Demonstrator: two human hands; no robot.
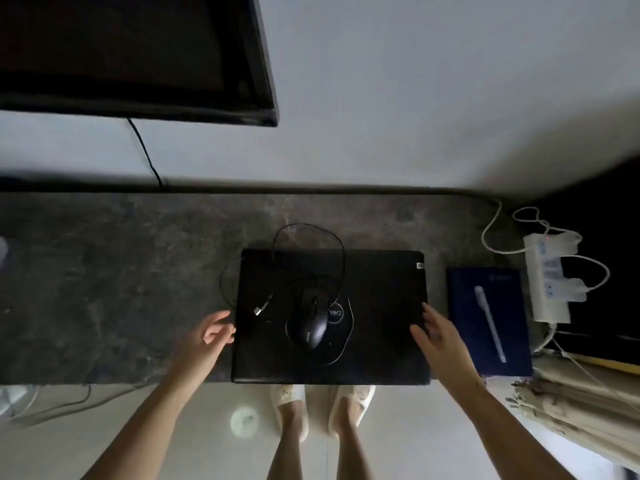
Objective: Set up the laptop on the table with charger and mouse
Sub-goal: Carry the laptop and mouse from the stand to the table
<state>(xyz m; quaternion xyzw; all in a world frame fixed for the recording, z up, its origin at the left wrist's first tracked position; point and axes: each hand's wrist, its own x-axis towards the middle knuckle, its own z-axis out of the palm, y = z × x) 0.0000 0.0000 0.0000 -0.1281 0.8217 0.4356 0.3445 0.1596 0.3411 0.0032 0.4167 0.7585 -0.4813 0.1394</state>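
A closed black laptop lies flat on the dark stone table, its front edge at the table's near rim. On its lid rests a black wired mouse, its thin cable looping over the lid's far edge and ending in a USB plug at the lid's left. My left hand hovers at the laptop's left edge, fingers apart, holding nothing. My right hand hovers over the lid's right side, fingers spread and empty. No charger brick is visible.
A dark blue notebook with a white pen on it lies right of the laptop. A white power strip with white cables sits at the table's right end. A wall-mounted black screen hangs above left, its cord dropping behind the table.
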